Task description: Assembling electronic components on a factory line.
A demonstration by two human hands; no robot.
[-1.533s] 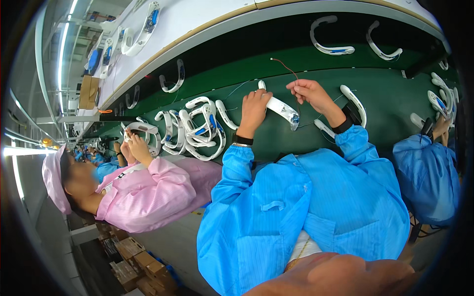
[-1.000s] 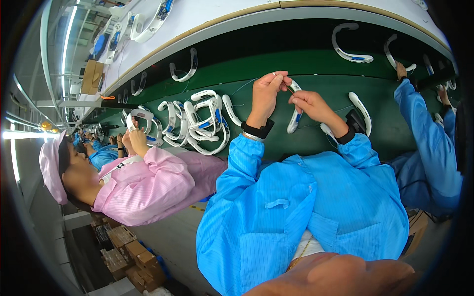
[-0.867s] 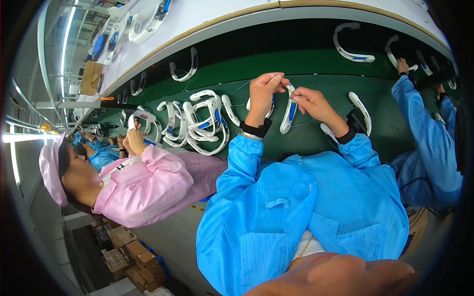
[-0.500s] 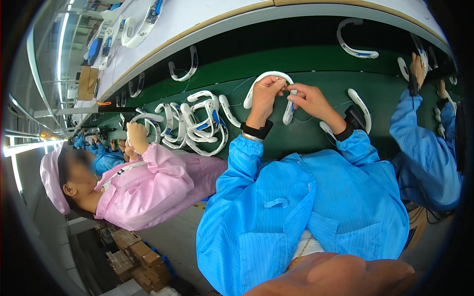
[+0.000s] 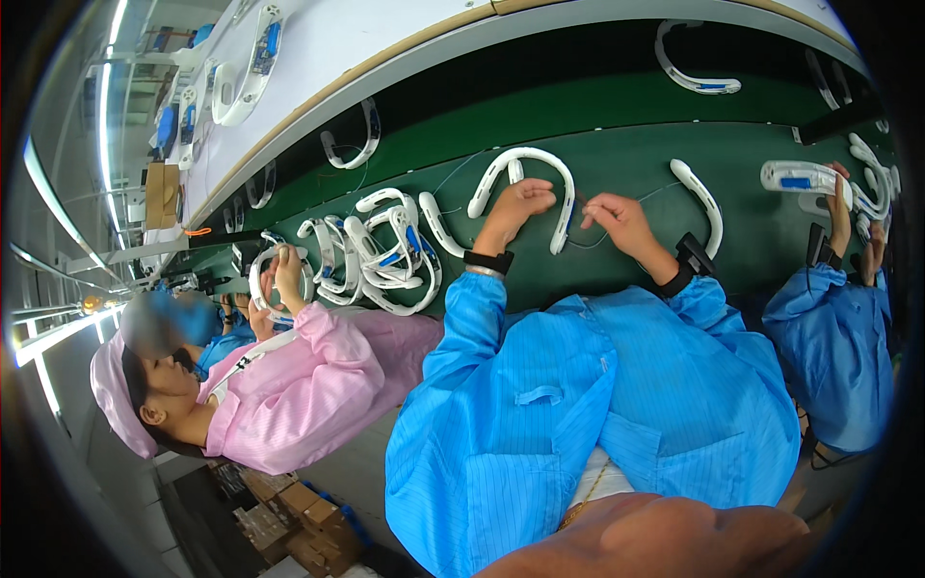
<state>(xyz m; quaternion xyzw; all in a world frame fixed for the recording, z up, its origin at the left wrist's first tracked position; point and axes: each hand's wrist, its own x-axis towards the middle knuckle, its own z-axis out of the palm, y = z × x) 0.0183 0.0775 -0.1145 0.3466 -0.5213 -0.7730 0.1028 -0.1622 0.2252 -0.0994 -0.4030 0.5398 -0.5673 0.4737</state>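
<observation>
A white U-shaped neckband housing [image 5: 567, 193] lies on the green work surface in front of me, its curve toward the far side. Inside the curve is my left hand [image 5: 523, 204], fingers curled together; whatever they may hold is hidden. Just right of the housing's right arm, my right hand [image 5: 617, 218] is closed with thumb and fingertips in a pinch. Anything between those fingertips is too small to make out. A thin wire [image 5: 590, 244] loops from the housing's right end below my right hand. To the right lies another curved white piece [image 5: 708, 207].
Several white housings [image 5: 395, 250] are heaped to my left beside a co-worker in pink [image 5: 299, 385]. At right, a co-worker's hand [image 5: 840, 207] holds a white piece with a blue part. More curved pieces [image 5: 689, 77] lie on the far green strip, below a raised white shelf [image 5: 385, 24].
My hands have moved apart, the right one clear of the housing. The housing's right arm, earlier under my right hand, now shows fully. The right co-worker has brought a white piece into view.
</observation>
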